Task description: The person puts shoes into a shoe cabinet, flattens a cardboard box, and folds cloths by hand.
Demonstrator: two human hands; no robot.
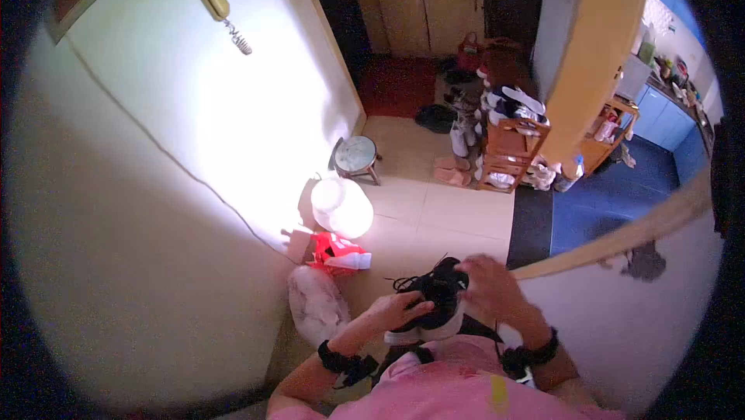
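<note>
Shoes: a pair, as it looks, of black lace-up shoes with white soles (442,296) is sitting in front of the wearer's pink top (458,377), between both hands; the loose laces are trailing toward the upper left.
Left hand: the bare left hand (394,315) is part-closed and holding the shoes' left side, its digits lying over the dark upper.
Right hand: the bare right hand (490,286) is half-curled, its fingertips touching the upper right edge; whether it is pinching anything, I cannot tell.
Wrists: black bands are circling both, the left one (339,359) and the right one (535,352).
Bags: a translucent white plastic bag (317,305) is lying near the left hand, with a bright red plastic bag (329,246) just beyond.
Floor beyond: a rounded white container (343,206) is standing near a round-topped stool (357,154).
Rack: a reddish-brown wooden rack (508,140) is holding footwear, pink slippers (452,171) lying beside it.
</note>
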